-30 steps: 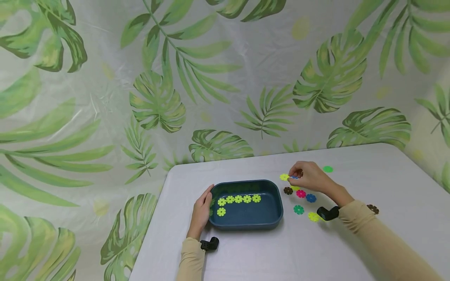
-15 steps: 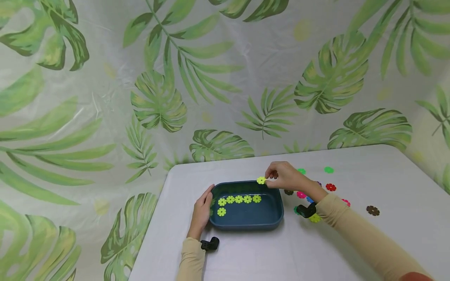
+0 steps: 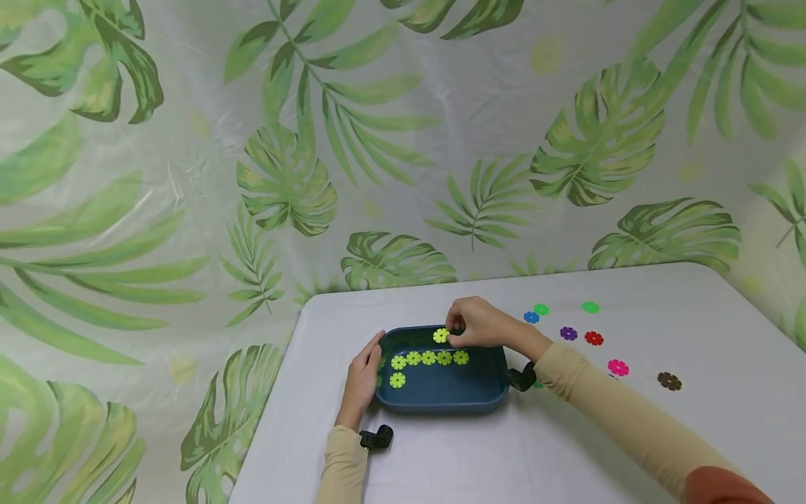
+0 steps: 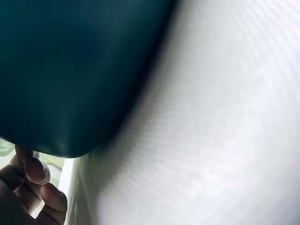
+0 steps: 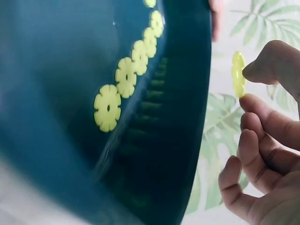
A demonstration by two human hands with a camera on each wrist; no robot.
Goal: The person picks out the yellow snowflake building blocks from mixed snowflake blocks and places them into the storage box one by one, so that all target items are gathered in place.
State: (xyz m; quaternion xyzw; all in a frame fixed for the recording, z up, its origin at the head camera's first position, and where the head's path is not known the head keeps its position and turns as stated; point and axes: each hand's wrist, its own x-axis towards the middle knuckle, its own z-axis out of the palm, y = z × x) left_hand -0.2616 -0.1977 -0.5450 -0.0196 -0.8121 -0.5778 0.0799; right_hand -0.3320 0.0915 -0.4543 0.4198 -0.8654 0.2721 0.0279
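Observation:
A dark teal plastic tray (image 3: 441, 407) stands on the table. Inside it lie several yellow-green snowflake building discs (image 3: 429, 358), most of them in a row along the far side. My left hand (image 3: 359, 385) holds the tray's left end; the left wrist view shows its fingers (image 4: 37, 171) bent at the outer wall. Over the far part of the tray, my right hand (image 3: 481, 323) pinches another yellow-green snowflake disc (image 3: 441, 336) between thumb and index finger. The right wrist view has this held disc (image 5: 238, 75) nearly edge-on, apart from the tray.
Right of the tray, loose discs are scattered on the white table (image 3: 630, 448): green (image 3: 590, 307), blue (image 3: 532, 317), purple (image 3: 569, 334), red (image 3: 594, 338), pink (image 3: 618, 367) and brown (image 3: 669, 381). My right forearm hides others. A leaf-patterned curtain (image 3: 390, 140) hangs behind.
My right hand has moved left from the loose discs to over the tray, bringing a yellow-green snowflake disc with it. My left hand and the tray have stayed in place.

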